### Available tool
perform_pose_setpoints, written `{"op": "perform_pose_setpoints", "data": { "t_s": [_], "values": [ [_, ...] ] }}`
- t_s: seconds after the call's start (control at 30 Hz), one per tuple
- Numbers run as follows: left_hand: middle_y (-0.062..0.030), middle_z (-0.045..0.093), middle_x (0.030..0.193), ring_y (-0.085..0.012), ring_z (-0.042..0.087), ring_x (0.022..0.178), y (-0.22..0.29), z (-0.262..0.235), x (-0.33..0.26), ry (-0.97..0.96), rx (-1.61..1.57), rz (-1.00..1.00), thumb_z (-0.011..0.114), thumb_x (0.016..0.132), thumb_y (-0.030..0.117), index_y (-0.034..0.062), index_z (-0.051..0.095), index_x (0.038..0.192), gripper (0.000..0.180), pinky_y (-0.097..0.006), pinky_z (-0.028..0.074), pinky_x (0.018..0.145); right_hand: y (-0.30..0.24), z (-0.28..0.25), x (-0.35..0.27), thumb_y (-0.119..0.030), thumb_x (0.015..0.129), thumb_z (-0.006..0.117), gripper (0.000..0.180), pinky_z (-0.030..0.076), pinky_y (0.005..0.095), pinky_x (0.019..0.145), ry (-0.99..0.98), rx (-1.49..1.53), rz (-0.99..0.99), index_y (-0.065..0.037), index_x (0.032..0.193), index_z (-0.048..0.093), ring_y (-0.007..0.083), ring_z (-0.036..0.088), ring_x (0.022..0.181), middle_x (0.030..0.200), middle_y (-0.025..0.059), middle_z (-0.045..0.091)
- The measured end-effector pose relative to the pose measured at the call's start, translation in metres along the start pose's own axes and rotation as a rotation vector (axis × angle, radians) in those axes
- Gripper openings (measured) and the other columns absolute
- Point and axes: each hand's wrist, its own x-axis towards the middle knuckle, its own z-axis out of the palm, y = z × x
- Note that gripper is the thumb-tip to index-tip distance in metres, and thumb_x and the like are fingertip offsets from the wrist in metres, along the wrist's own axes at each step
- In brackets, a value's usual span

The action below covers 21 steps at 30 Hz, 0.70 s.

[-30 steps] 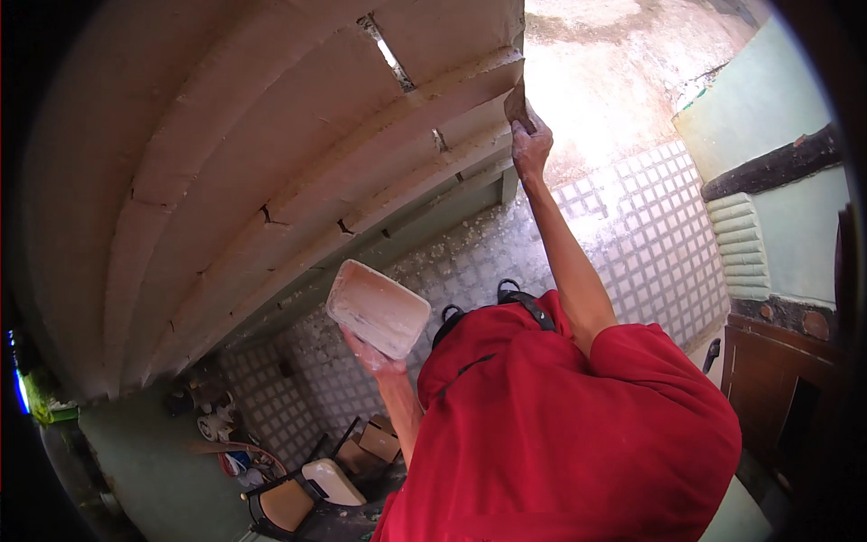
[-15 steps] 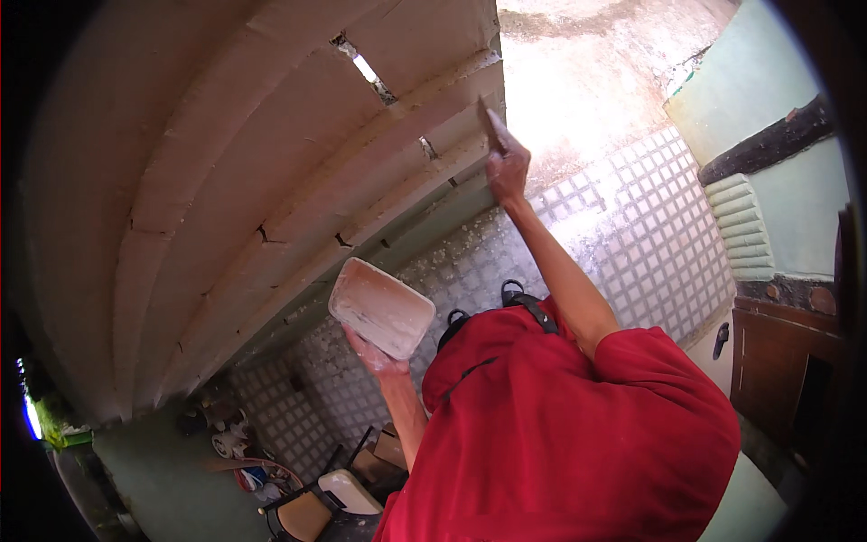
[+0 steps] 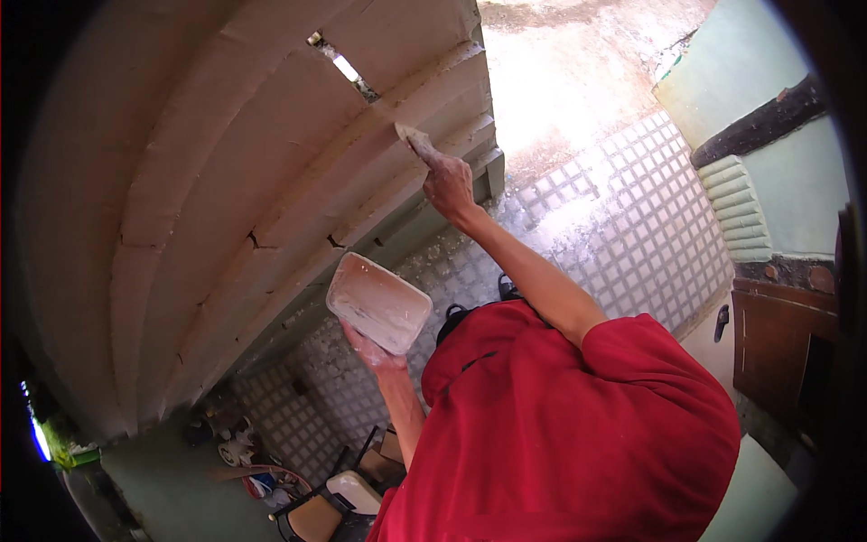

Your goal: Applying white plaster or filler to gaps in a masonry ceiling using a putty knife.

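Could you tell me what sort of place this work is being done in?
Probably a tiled porch or entryway under renovation. The right hand presses a putty knife to a stepped plaster moulding, the left hand holds a filler tray, and the tiled floor is dust-spattered.

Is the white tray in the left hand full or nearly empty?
Nearly empty: the white tray shows only smeared white paste on its bare bottom, tilted on the left hand.

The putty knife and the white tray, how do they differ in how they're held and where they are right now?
The putty knife is small and narrow, gripped in the right hand with the arm stretched up, its blade against the stepped plaster moulding. The white tray is broad and rectangular, propped from below on the left hand, lower and clear of the wall, its smeared inside tilted into view. Both are coated in pale plaster.
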Motion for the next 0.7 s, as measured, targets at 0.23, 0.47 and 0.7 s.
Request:
{"op": "perform_pose_setpoints", "data": {
  "t_s": [0.23,0.47,0.7],
  "values": [
    [-0.0058,0.038,0.146,-0.029,0.041,0.13,-0.002,-0.003,0.001,0.009,-0.07,-0.021,0.04,0.097,0.05,0.0143,0.034,0.144,0.059,-0.044,0.039,0.106,0.031,-0.056,0.054,0.008,0.069,0.048,0.068,0.05,0.0403,0.063,0.237,0.156,0.042,-0.019,0.129,0.058,0.0339,0.061,0.061,0.083,0.0232,0.065],
    [-0.0052,0.04,0.144,-0.0276,0.043,0.128,-0.005,-0.021,-0.001,0.045,-0.091,0.023,0.04,0.097,0.049,0.0137,0.035,0.143,0.058,-0.043,0.04,0.105,-0.005,-0.032,0.046,0.003,0.064,0.052,0.07,0.049,0.0484,0.063,0.043,-0.081,0.089,-0.023,0.129,0.057,0.039,0.062,0.064,0.073,0.0215,0.062],
    [-0.0047,0.042,0.142,-0.0268,0.045,0.127,-0.005,-0.031,-0.004,0.078,-0.116,-0.006,0.041,0.097,0.051,0.0131,0.037,0.142,0.059,-0.042,0.04,0.104,-0.065,0.019,-0.012,0.005,0.069,0.049,0.069,0.049,0.0501,0.062,-0.194,-0.07,0.017,-0.025,0.131,0.056,0.0393,0.062,0.068,0.075,0.0226,0.061]
  ]
}}
